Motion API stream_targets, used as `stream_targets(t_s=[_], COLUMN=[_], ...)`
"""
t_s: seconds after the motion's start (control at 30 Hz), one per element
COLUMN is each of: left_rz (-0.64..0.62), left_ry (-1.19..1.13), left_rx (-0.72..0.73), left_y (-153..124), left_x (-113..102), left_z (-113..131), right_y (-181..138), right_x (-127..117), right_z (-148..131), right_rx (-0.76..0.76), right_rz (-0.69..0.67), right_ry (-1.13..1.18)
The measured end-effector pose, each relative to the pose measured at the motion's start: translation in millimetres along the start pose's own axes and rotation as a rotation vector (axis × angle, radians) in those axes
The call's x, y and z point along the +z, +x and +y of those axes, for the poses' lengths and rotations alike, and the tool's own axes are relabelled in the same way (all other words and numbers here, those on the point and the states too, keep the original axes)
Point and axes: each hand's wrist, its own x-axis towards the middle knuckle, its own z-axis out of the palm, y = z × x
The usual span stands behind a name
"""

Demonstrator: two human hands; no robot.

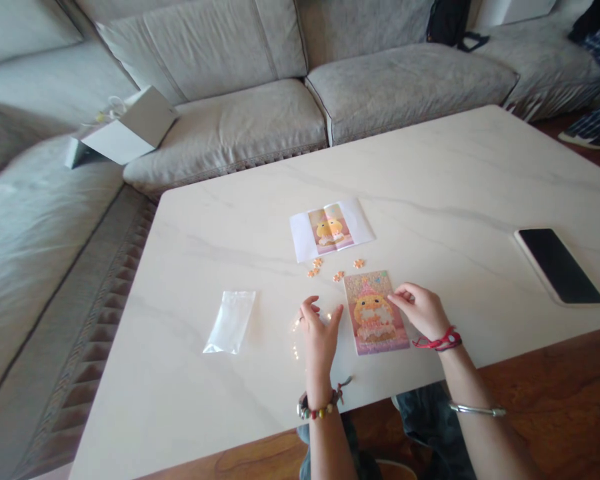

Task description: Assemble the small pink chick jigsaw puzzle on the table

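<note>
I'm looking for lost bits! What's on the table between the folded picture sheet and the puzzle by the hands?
Four small orange loose pieces lie between the picture sheet and the puzzle, seen in the head view.

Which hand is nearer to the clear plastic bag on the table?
Left. The left hand lies just right of the clear plastic bag; the right hand is farther right, touching the puzzle.

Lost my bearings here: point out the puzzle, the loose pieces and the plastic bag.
puzzle (375, 319), head view, on the yellow chick.
loose pieces (338, 275), head view, on the middle piece.
plastic bag (231, 320), head view, its centre.
</note>
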Motion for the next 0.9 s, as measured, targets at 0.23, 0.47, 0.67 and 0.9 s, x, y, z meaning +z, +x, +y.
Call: stream_targets(t_s=[0.23, 0.47, 0.67, 0.9], left_rz=[0.065, 0.046, 0.040, -0.022], left_ry=[-0.015, -0.016, -0.012, 0.052], left_rx=[-0.009, 0.023, 0.033, 0.091], left_y=[7.0, 7.5, 8.4, 5.7], left_x=[-7.2, -11.5, -10.8, -4.0], left_z=[-9.3, -4.8, -9.3, -2.6], right_y=[72.8, 108.7, 68.7, 0.6], right_x=[1.1, 26.2, 6.0, -3.9], right_z=[-22.4, -35.9, -17.0, 12.8], right_rx=[-0.318, -0.410, -0.222, 0.021], right_rz=[-0.045, -0.172, -0.117, -0.239], right_ry=[-0.203, -0.261, 0.109, 0.386])
